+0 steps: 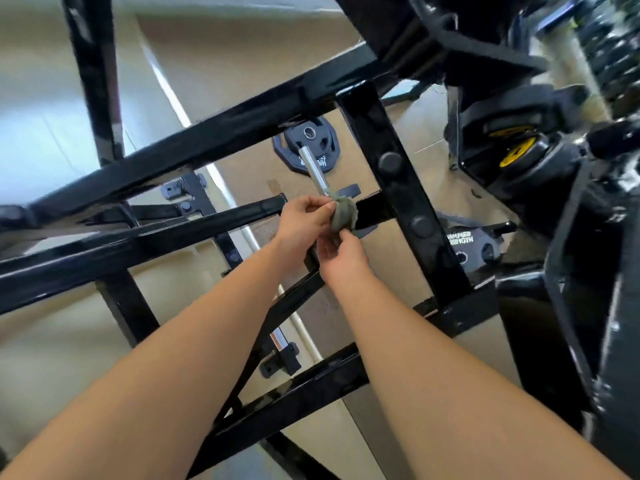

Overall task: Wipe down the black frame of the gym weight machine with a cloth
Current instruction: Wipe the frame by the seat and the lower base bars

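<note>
Two bare arms (pixel 194 358) are stretched out from 6 o'clock toward the middle. A bunched green cloth (pixel 343 216) is pinched by the left hand (pixel 301 220) at its 9 o'clock side. It is gripped from 6 o'clock by the curled fingers of the right hand (pixel 341 254). It is pressed on the black frame (pixel 374 209) below the silver peg (pixel 313 168), likely so it can be wrapped tight before rubbing.

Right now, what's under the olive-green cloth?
The black metal frame bar runs from beneath it; the silver steel peg rises above. The peg's base is hidden by the cloth, left hand and right hand.
</note>
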